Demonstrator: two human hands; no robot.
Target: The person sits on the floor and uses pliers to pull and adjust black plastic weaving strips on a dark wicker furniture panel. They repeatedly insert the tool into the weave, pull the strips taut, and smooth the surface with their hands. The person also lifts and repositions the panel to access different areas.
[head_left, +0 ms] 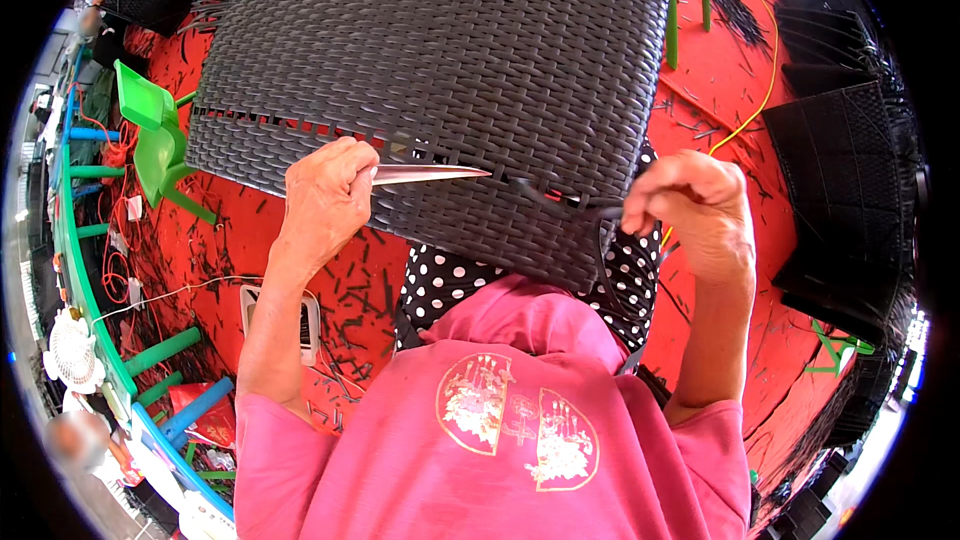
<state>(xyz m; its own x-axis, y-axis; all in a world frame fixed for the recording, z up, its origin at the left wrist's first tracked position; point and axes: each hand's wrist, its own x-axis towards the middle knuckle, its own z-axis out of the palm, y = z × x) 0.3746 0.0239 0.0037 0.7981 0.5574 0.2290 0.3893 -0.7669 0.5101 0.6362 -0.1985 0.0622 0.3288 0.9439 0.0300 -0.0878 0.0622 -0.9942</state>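
Observation:
My left hand [328, 185] is closed around a tool with a long, tapering metal blade [430, 174]; its handle is hidden in my fist. The blade points right and lies over a gap line in a large black woven panel [430, 70]. My right hand [695, 210], slightly blurred, pinches a dark flat strip [608, 211] at the panel's right edge. From there the strip runs left toward the weave. Red shows through the openings along the gap line. The panel's near edge rests over my polka-dot lap [450, 280].
Black strip scraps [360, 290] litter the red floor [245, 240]. Green plastic chairs [155, 145] stand at the left and upper right. A yellow cord [745, 125] crosses the floor at right, near dark woven pieces [835, 170]. A white fan [75, 350] is at far left.

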